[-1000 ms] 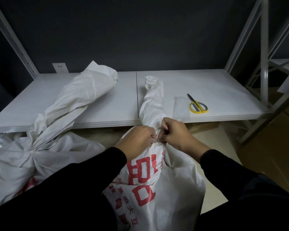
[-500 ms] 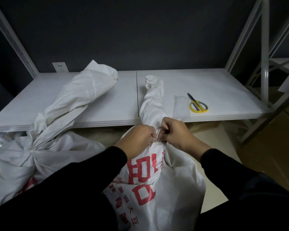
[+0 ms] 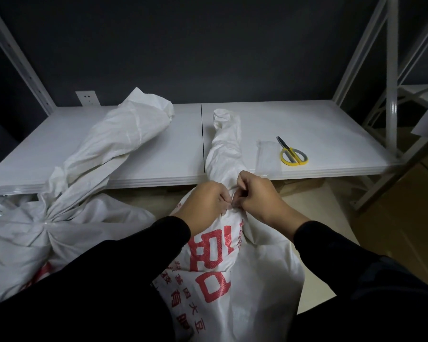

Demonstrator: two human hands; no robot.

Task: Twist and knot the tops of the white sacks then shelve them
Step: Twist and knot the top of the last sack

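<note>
A knotted white sack [image 3: 15,243] slumps at left. The left hand [image 3: 205,203] and right hand [image 3: 260,198], fingers curled tight, pinch the neck of the printed sack [image 3: 245,280], its red lettering including "大豆". The sack's twisted top lies on the shelf [image 3: 158,154] near yellow-handled scissors [image 3: 293,155].

Shelf [image 3: 331,124] across mid frame. Socket [image 3: 87,98] behind it, upper left. Centre sack [image 3: 245,280] before shelf edge at lower centre, its top lying up onto shelf. Left hand [image 3: 205,203] and right hand [image 3: 260,196] side by side, gripping its neck. Left sack [image 3: 22,243] at lower left, top also on shelf. Packet [image 3: 267,156] on shelf right of centre sack's top, scissors [image 3: 293,155] just right of packet.
</note>
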